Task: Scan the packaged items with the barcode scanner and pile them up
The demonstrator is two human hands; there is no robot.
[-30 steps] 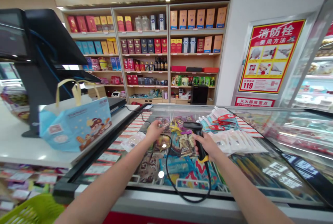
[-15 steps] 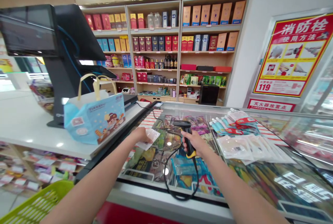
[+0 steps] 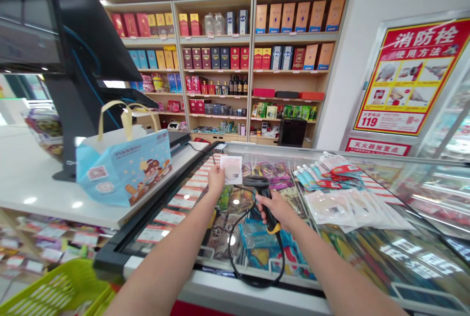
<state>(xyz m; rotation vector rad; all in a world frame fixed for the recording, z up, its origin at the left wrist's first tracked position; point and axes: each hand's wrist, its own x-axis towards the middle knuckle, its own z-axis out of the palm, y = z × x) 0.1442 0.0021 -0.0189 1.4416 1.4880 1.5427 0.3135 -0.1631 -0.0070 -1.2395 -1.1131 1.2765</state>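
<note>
Beside the near right corner of the white table (image 3: 33,202) sits a green basket (image 3: 60,289), lower than the tabletop. On the table, a dark screen stand (image 3: 91,36) rises behind a pale blue bag (image 3: 127,171), which stands upright near the right edge, handles up, presumably so that its open top can be reached from the freezer (image 3: 215,282) alongside.

Over the freezer's far left part, the left hand (image 3: 216,179) is closed in a light pinch on a flat white packet (image 3: 231,169). The grip takes only the packet's left edge, which seems meant to leave its face and the small dark printed mark near the lower right corner uncovered.

Just right of that, the right hand (image 3: 278,208) is wrapped around the handle of a black scanner (image 3: 257,182), its head close to the packet's lower right corner; whether the two touch, or the trigger is pressed, I cannot tell. The cable (image 3: 230,247) hangs in a slack loop toward the freezer's front edge, probably to give the scanner free play.

Farther right on the glass, blue and red pouches (image 3: 330,173) are heaped toward the far edge, and more white packets (image 3: 348,209) overlap in front of them, apparently fanned for easy picking.
</note>
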